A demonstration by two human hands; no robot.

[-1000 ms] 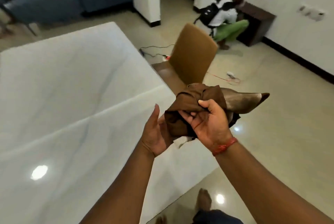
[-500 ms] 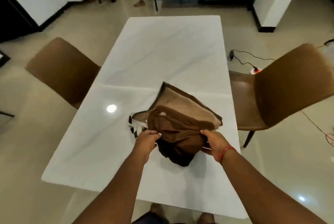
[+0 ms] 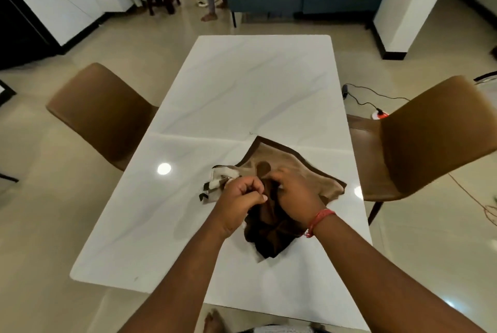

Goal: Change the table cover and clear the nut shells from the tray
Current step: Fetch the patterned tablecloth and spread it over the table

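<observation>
Half a second before, both hands gripped the bundled brown cover's near edge, well apart. Now the left hand [image 3: 240, 199] and right hand [image 3: 293, 194] had closed in, nearly touching, over the middle of the table cover [image 3: 293, 171]. Left fingers curled tight, pinching a fold; right fingers curled down into the cloth, exact grip partly hidden. The cover sat on the near-right part of the white table [image 3: 242, 90], more spread than before, so unfolding appeared underway. Its long axis ran near to far, one bordered corner pointing far, the dark bunched end pointing near. No tray or shells visible.
</observation>
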